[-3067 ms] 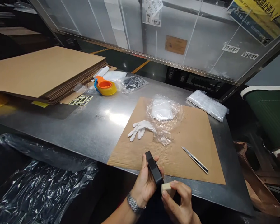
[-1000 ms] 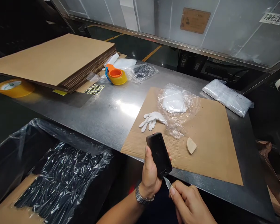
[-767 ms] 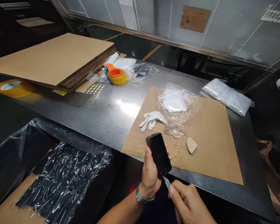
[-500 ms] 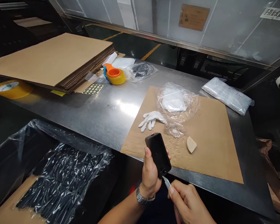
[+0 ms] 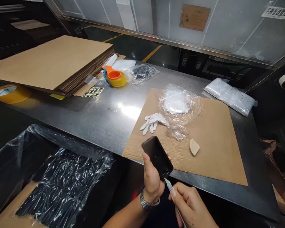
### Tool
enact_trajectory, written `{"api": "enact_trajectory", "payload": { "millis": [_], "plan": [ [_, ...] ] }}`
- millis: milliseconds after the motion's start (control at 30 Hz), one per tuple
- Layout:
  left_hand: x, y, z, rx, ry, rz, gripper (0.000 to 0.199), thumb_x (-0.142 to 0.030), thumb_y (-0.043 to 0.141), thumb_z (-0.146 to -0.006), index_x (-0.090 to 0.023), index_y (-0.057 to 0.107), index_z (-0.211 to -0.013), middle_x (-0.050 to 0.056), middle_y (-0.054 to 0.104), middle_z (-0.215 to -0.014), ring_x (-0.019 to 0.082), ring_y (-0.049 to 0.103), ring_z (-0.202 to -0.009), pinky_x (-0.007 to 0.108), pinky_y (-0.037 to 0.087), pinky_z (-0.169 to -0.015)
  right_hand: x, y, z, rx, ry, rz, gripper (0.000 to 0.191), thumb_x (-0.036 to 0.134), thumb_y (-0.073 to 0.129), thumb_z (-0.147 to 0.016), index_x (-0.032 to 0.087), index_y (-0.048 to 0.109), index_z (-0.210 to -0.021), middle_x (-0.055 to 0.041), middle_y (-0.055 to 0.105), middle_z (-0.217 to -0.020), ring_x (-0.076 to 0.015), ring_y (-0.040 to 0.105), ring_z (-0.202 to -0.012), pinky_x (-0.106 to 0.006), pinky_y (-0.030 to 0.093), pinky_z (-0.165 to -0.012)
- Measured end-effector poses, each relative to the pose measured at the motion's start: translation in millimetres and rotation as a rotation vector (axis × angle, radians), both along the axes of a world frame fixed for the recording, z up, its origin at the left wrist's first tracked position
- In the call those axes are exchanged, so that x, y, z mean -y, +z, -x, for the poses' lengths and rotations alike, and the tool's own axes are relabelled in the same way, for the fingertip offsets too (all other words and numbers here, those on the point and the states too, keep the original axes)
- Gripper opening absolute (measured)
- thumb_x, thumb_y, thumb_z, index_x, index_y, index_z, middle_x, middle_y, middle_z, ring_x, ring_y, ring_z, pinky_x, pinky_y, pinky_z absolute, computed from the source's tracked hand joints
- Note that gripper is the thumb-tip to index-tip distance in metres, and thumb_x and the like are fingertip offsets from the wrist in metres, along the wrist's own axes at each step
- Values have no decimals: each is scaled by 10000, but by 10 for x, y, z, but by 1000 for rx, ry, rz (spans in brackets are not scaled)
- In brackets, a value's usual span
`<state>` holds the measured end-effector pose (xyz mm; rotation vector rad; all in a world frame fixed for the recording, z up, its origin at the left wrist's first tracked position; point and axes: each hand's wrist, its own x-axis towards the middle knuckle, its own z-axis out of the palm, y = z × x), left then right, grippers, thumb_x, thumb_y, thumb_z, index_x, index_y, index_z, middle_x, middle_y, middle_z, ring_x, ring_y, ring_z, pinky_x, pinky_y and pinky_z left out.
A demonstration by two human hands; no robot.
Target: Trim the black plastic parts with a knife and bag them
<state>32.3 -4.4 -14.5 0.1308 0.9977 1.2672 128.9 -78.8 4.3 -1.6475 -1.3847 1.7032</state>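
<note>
My left hand [image 5: 153, 181] is closed around a black rectangular plastic case [image 5: 157, 155], held tilted just off the table's front edge. In my right hand [image 5: 190, 202] is a slim utility knife [image 5: 170, 186], its blade tip at the lower end of the case; whether the blade touches it I cannot tell. Beyond the case, a white glove [image 5: 154, 123] lies on a flat cardboard sheet [image 5: 213, 152]. A small beige wedge-shaped block [image 5: 194, 147] rests to the right of it. Crumpled clear plastic with a white packet [image 5: 175, 101] lies behind the glove.
A steel table [image 5: 102, 117] carries a stack of cardboard sheets [image 5: 54, 61], an orange tape dispenser [image 5: 114, 75], a tape roll [image 5: 9, 93], a sticker sheet [image 5: 93, 92] and a wrapped white pack [image 5: 230, 96]. At lower left stands a bin lined with plastic, holding black wrapped pieces [image 5: 61, 186].
The black case has turned in my left hand, its upper end swinging left and its inside facing me less. The knife stays at its lower end, shifted slightly left.
</note>
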Motion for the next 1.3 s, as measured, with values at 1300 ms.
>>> {"api": "enact_trajectory", "payload": {
  "millis": [1300],
  "plan": [
    [54,53,-33,19,214,-198,501,-655,498,-734,-263,627,-1018,19,598,-726,152,574,-625,249,496,-577,176,-90,73,1062,200,-1213,323,2,372,-844,63,640,-1012,19,464,-456,-83,437,-387,-240,284,-389]
  ]
}}
